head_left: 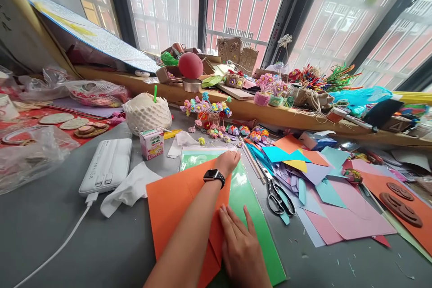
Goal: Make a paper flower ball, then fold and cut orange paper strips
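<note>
Left grip (228, 163) is curled; whether it pinches anything cannot be told. Right grip (241, 243) is flat, fingers extended. Beneath both: creased orange paper sheet (177, 204), apparently part-folded, flattening seemingly unfinished. Under that: glossy green sheet (261, 234).

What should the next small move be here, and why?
Probably slide the right hand along the right edge of the orange paper: it lies over that edge, and the left hand is at the far corner.
</note>
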Demonstrator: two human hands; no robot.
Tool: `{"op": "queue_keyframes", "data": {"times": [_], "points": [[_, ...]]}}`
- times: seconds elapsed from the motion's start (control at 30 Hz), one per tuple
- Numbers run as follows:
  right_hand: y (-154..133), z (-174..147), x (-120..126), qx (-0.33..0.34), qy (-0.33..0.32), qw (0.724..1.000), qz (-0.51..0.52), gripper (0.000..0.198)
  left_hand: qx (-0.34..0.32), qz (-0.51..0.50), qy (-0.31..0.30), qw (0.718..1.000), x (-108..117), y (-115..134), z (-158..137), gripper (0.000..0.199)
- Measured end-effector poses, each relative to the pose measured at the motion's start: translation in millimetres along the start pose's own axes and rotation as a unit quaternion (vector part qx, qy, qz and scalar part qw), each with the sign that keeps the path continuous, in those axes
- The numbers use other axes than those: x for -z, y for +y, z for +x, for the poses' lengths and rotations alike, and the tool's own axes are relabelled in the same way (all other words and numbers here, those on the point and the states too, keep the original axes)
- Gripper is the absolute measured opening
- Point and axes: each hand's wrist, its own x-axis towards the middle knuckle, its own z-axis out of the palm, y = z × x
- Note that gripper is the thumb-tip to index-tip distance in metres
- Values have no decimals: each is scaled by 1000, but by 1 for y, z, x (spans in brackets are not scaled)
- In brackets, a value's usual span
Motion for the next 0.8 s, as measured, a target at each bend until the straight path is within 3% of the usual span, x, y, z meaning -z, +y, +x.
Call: {"op": "queue_keyframes", "data": {"times": [0.13, 0.4, 0.57, 0.73, 0.8], "points": [[-11, -22, -5, -32, 92, 995, 21, 47, 1, 5, -2, 1000, -2, 0, 0, 42], [-23, -52, -15, -24, 115, 993, 6, 42, -10, 10, -3, 1000, -2, 1, 0, 40], [-31, -58, -23, -35, 206, 978, -7, 36, -5, 1, -4, 1000, -1, 3, 0, 38], [-35, -61, -18, -19, 201, 979, 5, 36, 13, -34, 3, 999, -4, 4, 0, 38], [-28, -56, -6, 12, 165, 986, 26, 34, 14, -58, 4, 998, -5, 3, 1, 37]]}}
